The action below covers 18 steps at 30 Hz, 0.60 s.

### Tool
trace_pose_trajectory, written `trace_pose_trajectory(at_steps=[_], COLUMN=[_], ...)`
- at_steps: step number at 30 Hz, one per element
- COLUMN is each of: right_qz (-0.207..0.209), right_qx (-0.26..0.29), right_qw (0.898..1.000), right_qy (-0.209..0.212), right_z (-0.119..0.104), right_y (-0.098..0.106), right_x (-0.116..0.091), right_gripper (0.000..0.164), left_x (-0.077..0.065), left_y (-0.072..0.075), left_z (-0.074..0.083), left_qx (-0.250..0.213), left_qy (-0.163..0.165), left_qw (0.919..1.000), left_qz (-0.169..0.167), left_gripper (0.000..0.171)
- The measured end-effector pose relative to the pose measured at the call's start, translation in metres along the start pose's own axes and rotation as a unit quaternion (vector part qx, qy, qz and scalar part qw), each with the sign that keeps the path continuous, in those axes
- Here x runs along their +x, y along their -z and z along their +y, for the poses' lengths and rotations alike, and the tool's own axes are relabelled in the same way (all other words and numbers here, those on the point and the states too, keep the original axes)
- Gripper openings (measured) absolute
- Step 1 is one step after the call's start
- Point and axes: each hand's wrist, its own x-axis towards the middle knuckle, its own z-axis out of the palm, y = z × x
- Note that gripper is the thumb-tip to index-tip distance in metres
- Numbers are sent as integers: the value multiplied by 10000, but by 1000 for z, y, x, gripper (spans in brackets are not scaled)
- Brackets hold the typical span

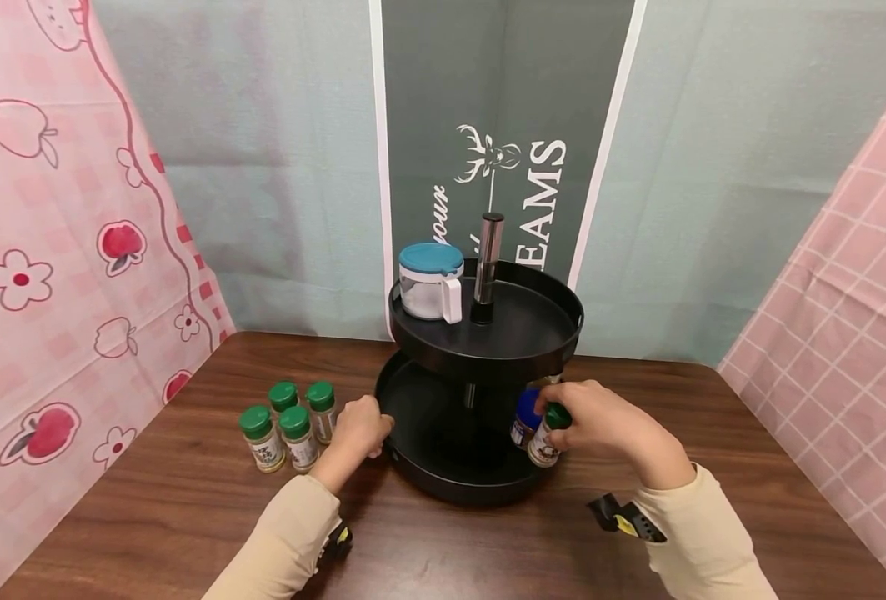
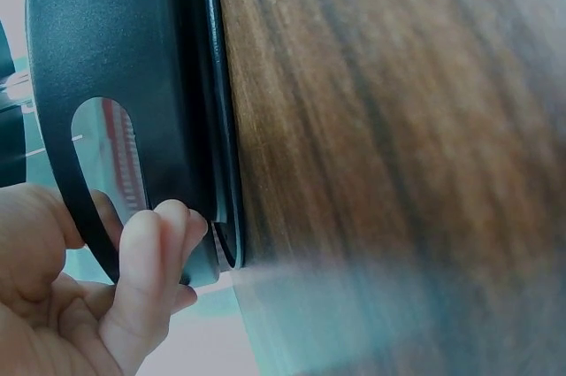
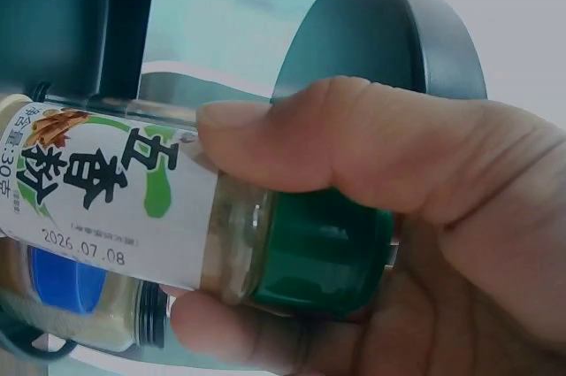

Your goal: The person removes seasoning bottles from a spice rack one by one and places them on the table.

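A black two-tier lazy Susan (image 1: pixel 435 421) stands mid-table. My left hand (image 1: pixel 356 429) grips the lower tier's wall at its left; in the left wrist view the thumb goes in by the oval handle slot and the other fingers (image 2: pixel 146 261) bend round the outside. At the lower tier's right side, my right hand (image 1: pixel 600 417) pinches a spice jar (image 1: pixel 543 450) near its green cap. The right wrist view shows the label of this jar (image 3: pixel 97 190) with large dark characters, and thumb and fingers on opposite sides. Close beside it is a blue-capped jar (image 1: pixel 525 417) on the lower tier.
On the upper tier (image 1: pixel 528 321) sits a clear seasoning pot (image 1: pixel 422 296) with a blue lid and white handle, next to the central metal post (image 1: pixel 489 258). Several green-capped spice jars (image 1: pixel 266 450) are grouped on the table at left. Cloth hangings (image 1: pixel 285 167) enclose the back and sides.
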Motion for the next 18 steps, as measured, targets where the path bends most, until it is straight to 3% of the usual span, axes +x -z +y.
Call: trace_pose_trajectory(at_steps=[18], right_qz=[50], right_qx=[191], right_qw=[9983], right_qy=[-556], right_z=[37], right_y=[8], right_x=[-24], right_gripper=[22], left_x=[0], left_y=[1], left_z=[0], left_qx=[31], left_qy=[53], left_qw=[9999], left_qz=[-117], left_gripper=[23])
